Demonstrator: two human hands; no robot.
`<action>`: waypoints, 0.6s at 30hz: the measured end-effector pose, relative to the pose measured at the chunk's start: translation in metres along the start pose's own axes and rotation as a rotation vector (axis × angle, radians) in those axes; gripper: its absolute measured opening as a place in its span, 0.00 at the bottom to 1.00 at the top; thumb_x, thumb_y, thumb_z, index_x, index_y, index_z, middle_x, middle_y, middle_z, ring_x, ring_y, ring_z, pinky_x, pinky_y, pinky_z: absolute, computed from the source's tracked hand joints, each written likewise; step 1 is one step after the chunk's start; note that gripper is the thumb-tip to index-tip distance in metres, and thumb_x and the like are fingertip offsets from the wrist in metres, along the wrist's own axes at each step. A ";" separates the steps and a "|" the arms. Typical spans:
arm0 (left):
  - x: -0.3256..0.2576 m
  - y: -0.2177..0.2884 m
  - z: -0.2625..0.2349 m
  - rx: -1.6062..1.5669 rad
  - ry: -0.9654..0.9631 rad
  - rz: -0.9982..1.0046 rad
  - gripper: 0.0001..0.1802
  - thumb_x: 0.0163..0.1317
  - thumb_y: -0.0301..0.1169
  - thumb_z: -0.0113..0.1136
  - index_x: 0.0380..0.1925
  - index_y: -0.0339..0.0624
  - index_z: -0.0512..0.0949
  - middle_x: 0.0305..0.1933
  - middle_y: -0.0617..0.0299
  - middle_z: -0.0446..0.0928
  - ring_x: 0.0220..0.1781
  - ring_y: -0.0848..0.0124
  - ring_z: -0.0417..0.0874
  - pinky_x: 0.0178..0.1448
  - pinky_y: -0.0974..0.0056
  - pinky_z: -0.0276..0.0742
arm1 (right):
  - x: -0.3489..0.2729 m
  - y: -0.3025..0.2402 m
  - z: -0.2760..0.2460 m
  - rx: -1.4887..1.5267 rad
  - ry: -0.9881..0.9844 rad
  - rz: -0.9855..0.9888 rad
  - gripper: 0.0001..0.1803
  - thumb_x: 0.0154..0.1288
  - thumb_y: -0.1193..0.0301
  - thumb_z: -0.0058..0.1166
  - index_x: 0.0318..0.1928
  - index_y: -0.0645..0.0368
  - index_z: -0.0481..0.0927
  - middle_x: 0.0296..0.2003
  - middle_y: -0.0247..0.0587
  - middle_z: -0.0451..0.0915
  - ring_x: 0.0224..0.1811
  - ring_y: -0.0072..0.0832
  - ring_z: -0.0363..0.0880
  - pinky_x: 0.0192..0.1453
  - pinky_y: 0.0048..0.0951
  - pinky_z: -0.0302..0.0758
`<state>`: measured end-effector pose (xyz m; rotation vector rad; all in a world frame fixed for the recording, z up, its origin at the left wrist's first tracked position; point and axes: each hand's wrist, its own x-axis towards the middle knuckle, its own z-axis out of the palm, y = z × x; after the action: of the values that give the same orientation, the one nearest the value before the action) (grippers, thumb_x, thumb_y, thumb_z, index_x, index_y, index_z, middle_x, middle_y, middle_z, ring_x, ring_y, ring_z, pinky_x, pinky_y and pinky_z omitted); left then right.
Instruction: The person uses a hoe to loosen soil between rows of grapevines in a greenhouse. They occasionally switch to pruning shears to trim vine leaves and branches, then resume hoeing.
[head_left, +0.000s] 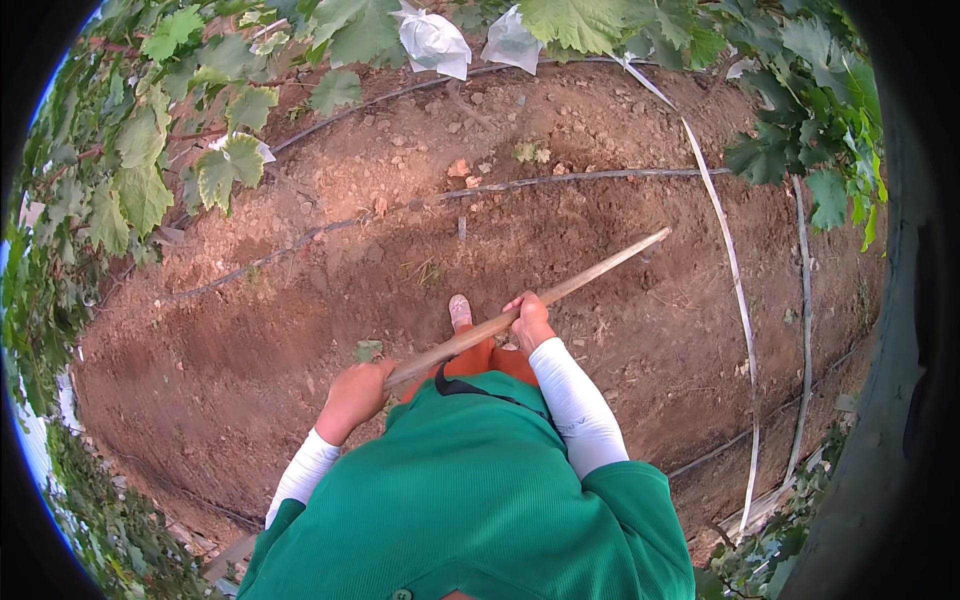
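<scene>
Both fists closed on wooden handle [520, 312]: left hand [352, 395] at near end, right hand [530, 318] mid-shaft, shaft slanting up-right over bare soil [300, 300], far tip beyond right hand.

The wooden handle's [520, 312] far end blurs into the soil [300, 330]; its tool head cannot be told.
</scene>
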<state>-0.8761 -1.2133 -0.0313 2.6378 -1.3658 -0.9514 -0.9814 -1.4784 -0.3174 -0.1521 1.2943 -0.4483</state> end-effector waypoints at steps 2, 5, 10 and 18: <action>0.015 0.007 0.012 0.002 -0.012 0.022 0.08 0.56 0.29 0.55 0.36 0.43 0.74 0.30 0.47 0.79 0.35 0.47 0.81 0.37 0.47 0.76 | 0.008 -0.013 -0.011 -0.001 -0.012 -0.017 0.10 0.65 0.73 0.42 0.25 0.61 0.66 0.17 0.42 0.66 0.17 0.37 0.67 0.25 0.40 0.73; 0.020 0.013 0.012 -0.020 -0.005 0.037 0.07 0.57 0.28 0.52 0.36 0.42 0.75 0.29 0.48 0.79 0.36 0.48 0.82 0.38 0.47 0.77 | 0.018 -0.006 -0.017 -0.031 -0.006 0.043 0.08 0.64 0.74 0.41 0.27 0.61 0.66 0.17 0.42 0.66 0.19 0.36 0.67 0.26 0.39 0.73; -0.030 -0.014 -0.024 0.119 -0.101 -0.104 0.10 0.54 0.27 0.57 0.37 0.42 0.75 0.29 0.46 0.79 0.36 0.47 0.81 0.38 0.46 0.76 | -0.005 0.083 0.005 -0.027 0.000 0.363 0.03 0.63 0.77 0.41 0.31 0.60 0.65 0.21 0.41 0.67 0.21 0.32 0.65 0.27 0.37 0.71; -0.065 -0.015 -0.067 0.132 -0.117 -0.311 0.06 0.54 0.26 0.55 0.32 0.41 0.76 0.27 0.47 0.78 0.34 0.47 0.81 0.37 0.46 0.76 | -0.002 0.122 0.030 -0.012 -0.073 0.642 0.04 0.62 0.78 0.43 0.31 0.58 0.64 0.21 0.39 0.66 0.21 0.32 0.66 0.30 0.36 0.72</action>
<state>-0.8576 -1.1716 0.0521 3.0014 -1.0900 -1.0960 -0.9240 -1.3713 -0.3510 0.2346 1.1974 0.1137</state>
